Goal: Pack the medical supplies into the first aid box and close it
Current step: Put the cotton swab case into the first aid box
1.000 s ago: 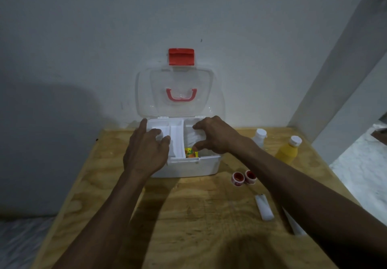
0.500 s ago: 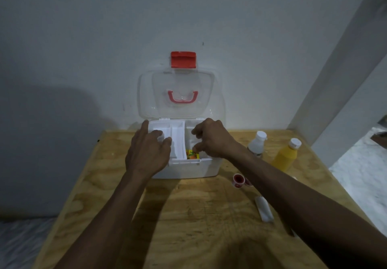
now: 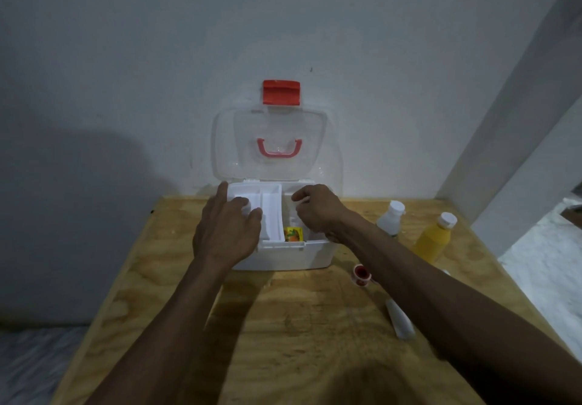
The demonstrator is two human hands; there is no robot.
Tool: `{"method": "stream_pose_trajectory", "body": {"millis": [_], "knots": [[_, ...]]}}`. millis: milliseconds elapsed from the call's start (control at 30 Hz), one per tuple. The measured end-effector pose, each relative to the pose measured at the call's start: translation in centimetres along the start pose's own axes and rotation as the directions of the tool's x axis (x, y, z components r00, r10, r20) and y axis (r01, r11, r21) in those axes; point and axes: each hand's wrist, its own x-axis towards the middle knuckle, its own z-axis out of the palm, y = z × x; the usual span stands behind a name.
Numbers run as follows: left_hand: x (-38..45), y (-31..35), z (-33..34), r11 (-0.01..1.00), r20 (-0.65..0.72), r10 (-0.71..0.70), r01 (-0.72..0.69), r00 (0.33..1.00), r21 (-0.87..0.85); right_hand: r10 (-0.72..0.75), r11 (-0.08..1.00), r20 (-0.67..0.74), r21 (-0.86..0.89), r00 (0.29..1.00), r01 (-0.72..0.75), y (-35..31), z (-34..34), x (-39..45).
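At the far edge of the plywood surface, against the pale wall, the white first aid box is standing open, its clear lid leaning upright with the red latch at the top and the red carry handle showing through it. Both forearms are reaching forward from the bottom of the view, converging on the box. The left hand is lying palm down over the left part of the white divided tray, fingers spread and gently curved, the thumb pressing on the tray's inner divider; it is resting rather than closing around anything. The right hand is hovering over the right part of the box with its wrist bent and its fingers curled inward, pinching toward the thumb on something white at the tray's right edge; whether it is actually gripping that piece cannot be told. Between the two hands, a small yellow packet with an orange print is sitting inside the box near the front wall. To the right of the box, a white bottle and a yellow bottle with a white cap are standing upright on the surface, well apart from each other. Nearer the person, a small red-topped container is lying just beside the right forearm, and a white tube is lying flat on the wood closer still.
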Motion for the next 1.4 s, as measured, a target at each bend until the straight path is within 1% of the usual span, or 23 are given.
{"method": "stream_pose_trajectory", "body": {"millis": [100,200,300,433,567,667,833,1000,1267,1400], "knots": [[0.1,0.0,0.0,1.000,0.003,-0.003,0.003,1.000,-0.001,0.024,0.997,0.007,0.067,1.000,-0.025,-0.3,0.1,-0.2],[0.1,-0.1,0.0,1.000,0.003,0.006,-0.006,1.000,0.002,0.018,0.988,0.000,0.154,1.000,-0.018,-0.4,0.2,-0.4],[0.0,0.0,0.0,1.000,-0.003,0.004,-0.004,1.000,0.008,0.000,0.982,0.008,0.190,1.000,-0.001,-0.5,0.4,-0.5],[0.1,-0.1,0.1,1.000,-0.008,0.003,-0.003,1.000,0.010,-0.091,0.983,-0.019,0.157,0.996,0.093,-0.5,1.0,-0.6],[0.3,-0.3,0.3,1.000,0.002,0.006,-0.006,1.000,0.011,-0.189,0.975,-0.009,0.118,0.982,0.189,-0.6,1.7,-0.5],[0.3,-0.2,0.3,1.000,0.003,0.005,-0.005,1.000,0.013,-0.223,0.972,0.014,0.081,0.975,0.221,-0.6,1.8,-0.4],[0.2,-0.1,0.3,1.000,-0.007,0.001,-0.001,1.000,0.005,-0.249,0.968,0.059,0.040,0.967,0.247,-0.6,1.7,-0.5],[0.3,-0.3,0.4,1.000,-0.012,0.006,-0.005,1.000,0.012,-0.252,0.968,0.075,0.013,0.965,0.252,-0.7,1.8,-0.5],[0.4,-0.2,0.3,1.000,-0.006,0.008,-0.008,1.000,0.006,-0.241,0.970,0.088,-0.002,0.967,0.242,-0.7,1.6,-0.5],[0.4,-0.1,0.1,1.000,0.010,-0.002,0.001,1.000,0.009,-0.236,0.972,0.091,0.022,0.967,0.235,-0.9,1.5,-0.6]]}}
